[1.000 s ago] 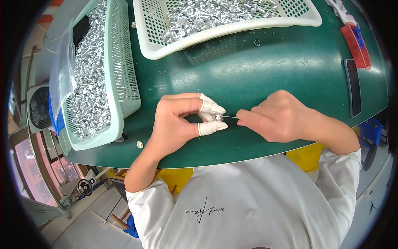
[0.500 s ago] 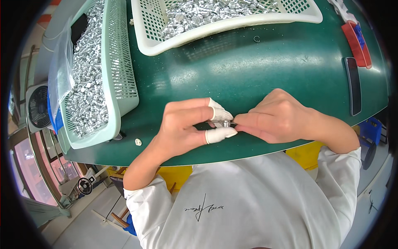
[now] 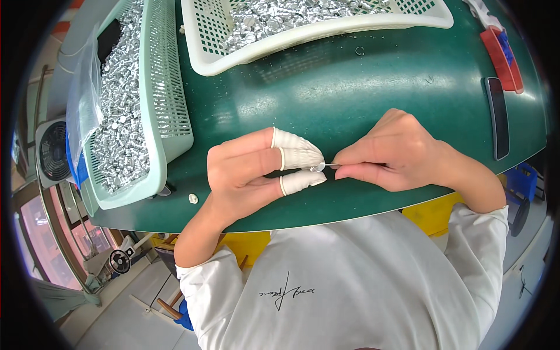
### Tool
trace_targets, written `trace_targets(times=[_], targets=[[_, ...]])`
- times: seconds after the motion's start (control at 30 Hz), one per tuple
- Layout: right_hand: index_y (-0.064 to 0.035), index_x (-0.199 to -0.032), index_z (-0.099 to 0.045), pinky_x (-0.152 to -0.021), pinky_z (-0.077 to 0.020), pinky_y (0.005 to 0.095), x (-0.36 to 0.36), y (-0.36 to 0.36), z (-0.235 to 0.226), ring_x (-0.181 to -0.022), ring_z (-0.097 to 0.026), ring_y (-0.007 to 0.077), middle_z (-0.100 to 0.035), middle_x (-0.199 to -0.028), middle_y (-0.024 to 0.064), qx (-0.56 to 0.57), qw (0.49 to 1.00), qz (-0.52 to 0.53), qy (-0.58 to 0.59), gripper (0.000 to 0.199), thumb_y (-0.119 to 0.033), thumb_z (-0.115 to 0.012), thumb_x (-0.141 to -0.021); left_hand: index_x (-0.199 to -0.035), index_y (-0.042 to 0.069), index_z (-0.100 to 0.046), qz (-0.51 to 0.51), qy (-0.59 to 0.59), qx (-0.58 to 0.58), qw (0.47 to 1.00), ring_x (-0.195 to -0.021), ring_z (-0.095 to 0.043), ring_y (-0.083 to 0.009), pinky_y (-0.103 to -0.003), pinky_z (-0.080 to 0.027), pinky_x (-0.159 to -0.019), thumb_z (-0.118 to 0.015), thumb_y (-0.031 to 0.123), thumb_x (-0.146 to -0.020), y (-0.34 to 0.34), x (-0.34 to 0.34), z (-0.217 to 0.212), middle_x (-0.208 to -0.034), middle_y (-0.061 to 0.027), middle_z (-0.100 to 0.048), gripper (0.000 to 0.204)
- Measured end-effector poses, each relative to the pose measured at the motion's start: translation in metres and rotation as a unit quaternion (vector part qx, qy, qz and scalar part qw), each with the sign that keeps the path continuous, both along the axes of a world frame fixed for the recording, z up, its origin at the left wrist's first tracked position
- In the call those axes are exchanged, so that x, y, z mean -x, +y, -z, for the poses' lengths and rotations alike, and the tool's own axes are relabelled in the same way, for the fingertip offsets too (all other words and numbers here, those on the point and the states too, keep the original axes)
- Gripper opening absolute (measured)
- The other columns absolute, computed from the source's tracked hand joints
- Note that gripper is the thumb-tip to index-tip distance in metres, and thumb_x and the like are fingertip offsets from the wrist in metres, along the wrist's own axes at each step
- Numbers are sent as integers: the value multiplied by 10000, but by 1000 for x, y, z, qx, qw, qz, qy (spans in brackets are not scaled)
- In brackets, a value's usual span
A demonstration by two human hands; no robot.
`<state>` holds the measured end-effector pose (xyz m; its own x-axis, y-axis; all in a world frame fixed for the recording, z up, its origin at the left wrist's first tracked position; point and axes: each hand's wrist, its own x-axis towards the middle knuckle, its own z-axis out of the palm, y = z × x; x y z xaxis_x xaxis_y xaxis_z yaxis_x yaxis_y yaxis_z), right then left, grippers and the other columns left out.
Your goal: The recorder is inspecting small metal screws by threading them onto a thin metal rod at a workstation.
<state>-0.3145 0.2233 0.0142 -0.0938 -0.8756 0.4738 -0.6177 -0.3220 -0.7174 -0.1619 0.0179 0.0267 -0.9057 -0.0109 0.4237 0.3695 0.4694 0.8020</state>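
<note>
1. The green desk (image 3: 373, 87) fills the upper view, and both hands work just above its near edge.
2. A pale green basket (image 3: 169, 105) on the left is heaped with small silvery metal parts (image 3: 119, 134); a clear bag lies against its outer side.
3. A white basket (image 3: 326, 32) at the far edge holds a shallower layer of the same parts. Which lot is finished cannot be told, but both hold plenty, so I judge much of the work remains.
4. The left hand (image 3: 245, 172), with white finger cots on thumb and two fingers, is pinched shut around one small metal part (image 3: 318, 167).
5. The right hand (image 3: 396, 151) is closed in a fine pinch on a thin pin (image 3: 332, 165), its tip touching the part.
6. The part therefore sits between the two hands, above the desk; the current piece looks mid-assembly, not yet set down.
</note>
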Motion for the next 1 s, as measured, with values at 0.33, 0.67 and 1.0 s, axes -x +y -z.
trace_targets(times=[0.33, 0.67, 1.0], targets=[[-47, -920, -807, -417, -344, 246, 7, 2, -10, -440, -520, 83, -722, -674, 26, -117, 969, -49, -211, 58, -68, -829, -870, -905, -37, -791, 9, -2, -19, 1000, -779, -754, -210, -290, -616, -686, -881, -65, -695, -6, -6, -8, -893, -135, -759, 230], [-30, -923, -777, -400, -337, 283, 11, 2, -9, -417, -508, 145, -620, -585, 31, 40, 998, 9, 44, 113, 0, -820, -823, -990, -69, -761, -39, -107, -215, 970, -799, -750, -208, -303, -612, -784, -843, -100, -723, 4, -7, -2, -934, -141, -751, 281], [-6, -984, -751, -403, -389, 285, 48, 17, -35, -436, -572, 182, -658, -631, 54, 81, 978, 59, 184, 164, 25, -785, -826, -1110, -96, -721, -84, -30, -189, 978, -950, -733, -233, -342, -611, -863, -768, -137, -814, -17, -2, -8, -1033, -140, -716, 303]])
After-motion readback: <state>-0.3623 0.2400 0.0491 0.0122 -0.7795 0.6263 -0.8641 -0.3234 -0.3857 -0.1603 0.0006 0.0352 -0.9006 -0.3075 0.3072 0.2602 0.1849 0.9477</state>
